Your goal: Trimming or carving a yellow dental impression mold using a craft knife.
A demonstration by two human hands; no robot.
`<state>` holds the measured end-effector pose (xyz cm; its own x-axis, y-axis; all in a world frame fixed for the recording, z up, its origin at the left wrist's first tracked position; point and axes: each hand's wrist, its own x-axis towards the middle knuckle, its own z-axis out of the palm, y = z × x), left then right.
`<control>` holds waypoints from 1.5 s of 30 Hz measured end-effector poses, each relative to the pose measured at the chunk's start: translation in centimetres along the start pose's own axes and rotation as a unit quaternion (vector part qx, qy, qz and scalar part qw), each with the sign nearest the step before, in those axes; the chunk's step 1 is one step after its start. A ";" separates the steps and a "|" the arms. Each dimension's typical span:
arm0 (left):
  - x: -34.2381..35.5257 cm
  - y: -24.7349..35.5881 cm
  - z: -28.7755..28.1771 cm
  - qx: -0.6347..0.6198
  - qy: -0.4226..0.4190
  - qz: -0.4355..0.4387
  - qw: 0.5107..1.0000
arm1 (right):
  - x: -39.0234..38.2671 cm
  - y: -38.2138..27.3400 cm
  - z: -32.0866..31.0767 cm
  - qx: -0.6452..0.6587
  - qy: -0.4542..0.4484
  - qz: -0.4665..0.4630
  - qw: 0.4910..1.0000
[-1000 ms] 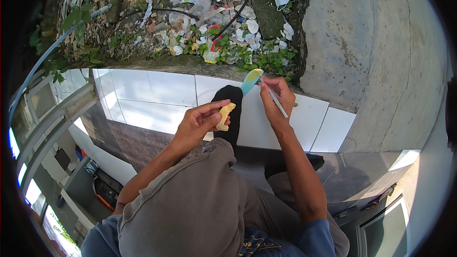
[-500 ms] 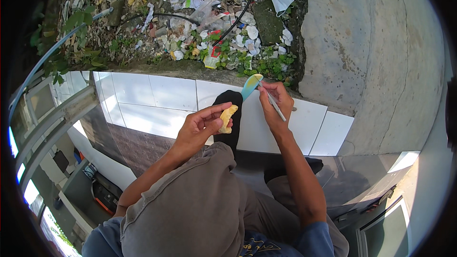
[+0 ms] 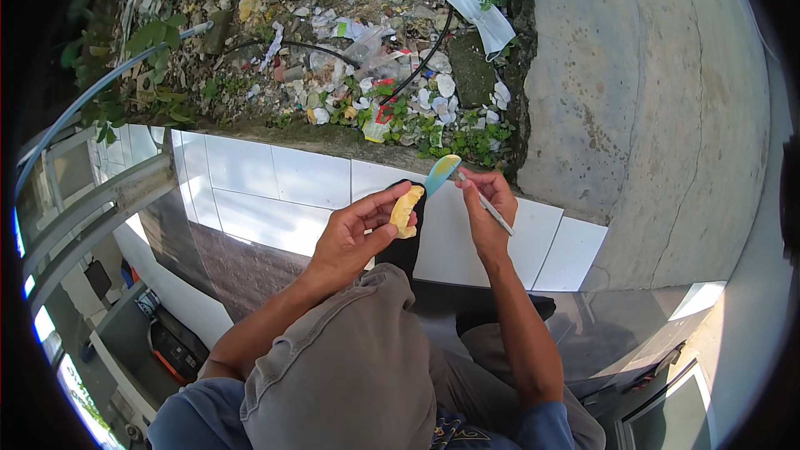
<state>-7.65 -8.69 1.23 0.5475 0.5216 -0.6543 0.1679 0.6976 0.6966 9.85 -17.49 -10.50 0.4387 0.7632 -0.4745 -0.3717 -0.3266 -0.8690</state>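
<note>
My left hand [image 3: 350,237] grips an irregular yellow piece [image 3: 404,212] with a ridged edge between thumb and fingers, above my black-socked foot [image 3: 400,255]. My right hand [image 3: 485,212] is closed on a slim grey tool [image 3: 498,217], its upper end at a pale teal, paddle-shaped piece [image 3: 438,175] with yellow on its rounded top. The teal piece lies just beyond the foot; I cannot tell what supports it. My grey-trousered knee [image 3: 342,350] sits below my hands.
Beyond a white tiled ledge [image 3: 275,179] lies littered ground [image 3: 333,50] with weeds, black cable and a discarded mask [image 3: 485,18]. Cracked concrete [image 3: 633,108] is at the right, metal railing [image 3: 100,200] at the left, a dark glossy tiled surface [image 3: 608,317] below.
The view has shifted, so the ledge, littered ground and both hands appear lower. My left hand with the yellow piece has moved slightly right, closer to the teal piece. Both grips remain.
</note>
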 end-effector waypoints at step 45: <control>-3.5 5.5 0.4 -0.089 -0.129 0.055 0.986 | -6.0 -18.7 2.7 -0.209 -0.209 -0.300 0.907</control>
<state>-8.31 -6.93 7.47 0.7491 0.4724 -0.4644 -0.0389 0.7311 0.6811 11.94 -14.52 8.96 0.0787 0.9895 0.1208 0.2131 0.1017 -0.9717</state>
